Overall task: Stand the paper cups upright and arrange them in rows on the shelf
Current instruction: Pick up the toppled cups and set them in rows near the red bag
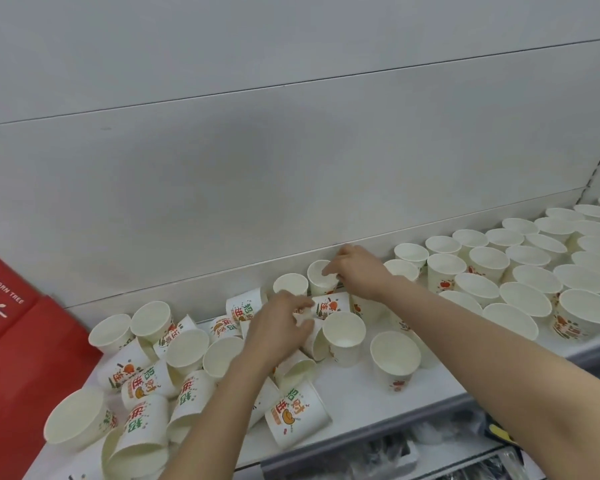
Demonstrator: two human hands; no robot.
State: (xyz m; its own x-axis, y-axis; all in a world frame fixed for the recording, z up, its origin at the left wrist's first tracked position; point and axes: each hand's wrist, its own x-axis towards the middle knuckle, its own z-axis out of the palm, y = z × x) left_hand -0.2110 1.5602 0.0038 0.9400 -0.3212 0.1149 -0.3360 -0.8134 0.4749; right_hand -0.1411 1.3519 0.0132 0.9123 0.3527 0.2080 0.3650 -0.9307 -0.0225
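White paper cups with green and orange print cover a white shelf point(354, 396). On the right, upright cups point(520, 271) stand in rows. On the left lies a jumbled heap of tipped cups point(146, 386). My right hand point(357, 271) pinches the rim of an upright cup point(318, 277) near the back wall. My left hand point(278, 327) reaches over the heap with its fingers curled on a lying cup point(312, 337). Two upright cups point(343, 334) point(395, 355) stand in front of it.
A red carton point(18, 348) stands at the shelf's left end. The white back panel point(291, 168) rises right behind the cups. Below the shelf's front edge point(413, 420) dark packaged goods point(430, 452) show on a lower level.
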